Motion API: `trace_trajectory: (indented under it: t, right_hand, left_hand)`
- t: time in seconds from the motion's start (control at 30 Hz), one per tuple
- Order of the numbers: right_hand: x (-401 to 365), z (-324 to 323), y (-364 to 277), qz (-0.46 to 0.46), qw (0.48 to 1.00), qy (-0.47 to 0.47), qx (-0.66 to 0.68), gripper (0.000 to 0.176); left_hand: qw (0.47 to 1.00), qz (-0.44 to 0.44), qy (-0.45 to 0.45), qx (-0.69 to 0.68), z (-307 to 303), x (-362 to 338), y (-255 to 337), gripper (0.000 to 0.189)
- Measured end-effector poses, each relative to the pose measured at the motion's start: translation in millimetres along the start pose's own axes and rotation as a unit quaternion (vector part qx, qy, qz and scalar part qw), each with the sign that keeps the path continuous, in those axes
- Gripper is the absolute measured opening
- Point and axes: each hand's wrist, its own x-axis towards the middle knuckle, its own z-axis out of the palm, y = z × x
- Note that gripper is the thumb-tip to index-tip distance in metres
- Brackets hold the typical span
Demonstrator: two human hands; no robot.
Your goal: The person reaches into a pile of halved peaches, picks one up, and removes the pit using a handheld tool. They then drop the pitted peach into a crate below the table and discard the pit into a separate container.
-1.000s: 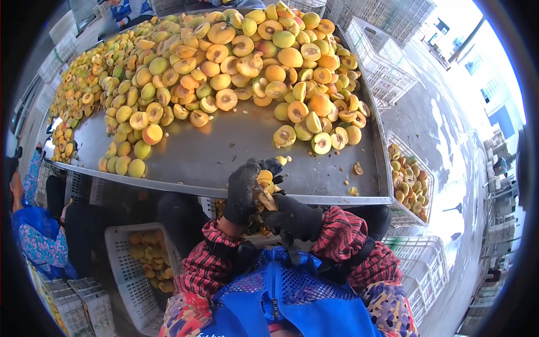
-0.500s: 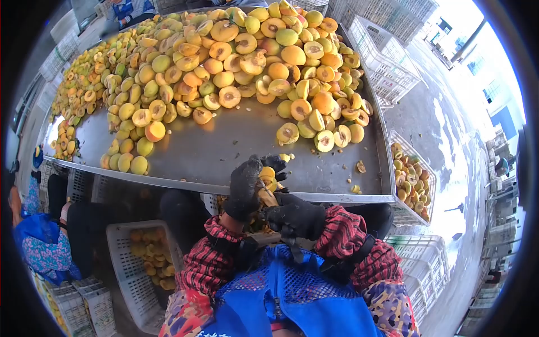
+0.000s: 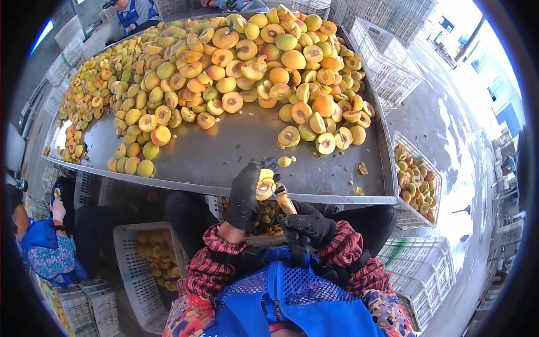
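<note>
My left hand [image 3: 245,194], in a dark glove, is closed around a yellow peach half [image 3: 265,189] at the table's front edge, its cut face showing. My right hand [image 3: 309,226], gloved too, grips a small tool by its wooden handle [image 3: 287,204]. The tool's dark metal end is right at the peach half; its exact shape is hidden. Just beyond my left fingers a small piece of peach [image 3: 285,161] lies on the metal table [image 3: 224,151]. A large heap of halved peaches [image 3: 224,73] covers the table's far part.
On the right, a white crate [image 3: 415,185] of peach halves stands by the table, with stacked crates [image 3: 421,275] nearer me. Another crate [image 3: 132,281] with peaches sits at my lower left. Co-workers are at the left [image 3: 50,247] and far left corner [image 3: 135,14].
The peach half now shows its cut face, and the wooden tool handle has come into clear view. My right hand has shifted slightly right and down.
</note>
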Motion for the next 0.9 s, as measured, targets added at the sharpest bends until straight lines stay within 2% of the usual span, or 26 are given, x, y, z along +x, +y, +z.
trace_trajectory:
  t: [0.03, 0.07, 0.1, 0.13, 0.2, 0.3, 0.37, 0.4, 0.47, 0.5, 0.57, 0.67, 0.73, 0.8, 0.83, 0.87, 0.9]
  right_hand:
    - [3.0, -11.9, 9.1, 0.029, 0.999, -0.016, -0.005, 0.025]
    - [6.7, -15.7, 19.2, 0.018, 1.0, -0.011, -0.005, 0.025]
    - [8.2, -16.3, 29.3, 0.006, 1.0, -0.004, -0.006, 0.027]
    - [6.6, -17.8, 35.9, -0.004, 1.0, 0.003, -0.007, 0.028]
    - [0.1, -23.2, 39.3, 0.033, 0.999, 0.003, -0.021, 0.029]
    - [-8.2, -30.5, 40.6, 0.058, 0.998, 0.006, -0.029, 0.03]
    - [-11.8, -35.9, 45.3, 0.067, 0.997, 0.019, -0.026, 0.031]
    - [-11.0, -40.4, 50.9, 0.072, 0.997, 0.032, -0.024, 0.032]
    - [-8.2, -48.9, 62.7, 0.076, 0.996, 0.048, -0.019, 0.034]
    - [-6.9, -52.7, 69.5, 0.077, 0.996, 0.052, -0.015, 0.035]
    - [-6.8, -56.6, 68.5, 0.084, 0.995, 0.052, -0.022, 0.035]
    - [-7.8, -56.4, 59.5, 0.099, 0.993, 0.034, -0.053, 0.035]
    - [-8.2, -60.3, 60.3, 0.103, 0.991, 0.018, -0.081, 0.037]
    - [-9.9, -63.0, 62.9, 0.083, 0.995, 0.022, -0.051, 0.038]
    - [-10.3, -65.3, 62.5, 0.071, 0.996, 0.026, -0.036, 0.038]
    - [-14.0, -65.9, 57.8, 0.059, 0.997, 0.031, -0.027, 0.04]
    - [-21.1, -64.5, 49.9, 0.046, 0.998, 0.036, -0.017, 0.041]
  left_hand:
    - [0.972, 0.099, -0.013, 0.214, 1.8, -5.9, 6.5, 0.031]
    - [0.889, 0.195, -0.028, 0.414, 5.1, -9.2, 15.4, 0.027]
    - [0.774, 0.309, -0.085, 0.547, 10.6, -10.5, 28.3, 0.023]
    - [0.78, 0.308, -0.094, 0.536, 12.2, -11.9, 32.8, 0.022]
    - [0.793, 0.306, -0.111, 0.514, 10.9, -17.7, 38.4, 0.021]
    - [0.824, 0.257, -0.025, 0.504, -12.8, -36.8, 52.4, 0.021]
    - [0.705, 0.117, 0.118, 0.689, -25.9, -60.2, 86.1, 0.019]
    - [0.693, 0.209, 0.131, 0.677, -51.4, -65.8, 89.2, 0.017]
    - [0.725, 0.24, 0.188, 0.618, -120.0, -84.2, 100.4, 0.017]
    - [0.768, 0.177, 0.232, 0.571, -147.8, -96.0, 107.2, 0.019]
    - [0.712, -0.031, 0.303, 0.633, -151.7, -112.6, 130.5, 0.026]
    - [0.552, 0.001, 0.282, 0.785, -151.1, -109.5, 136.3, 0.028]
    - [0.731, 0.017, 0.262, 0.63, -131.0, -69.4, 131.2, 0.03]
    - [0.74, 0.131, 0.141, 0.645, -81.6, -15.0, 119.8, 0.029]
    - [0.81, 0.107, 0.113, 0.566, -61.7, 14.7, 105.5, 0.03]
    - [0.813, 0.087, 0.068, 0.572, -45.3, 45.2, 92.0, 0.032]
    - [0.802, 0.125, -0.005, 0.584, -38.0, 80.2, 69.7, 0.035]
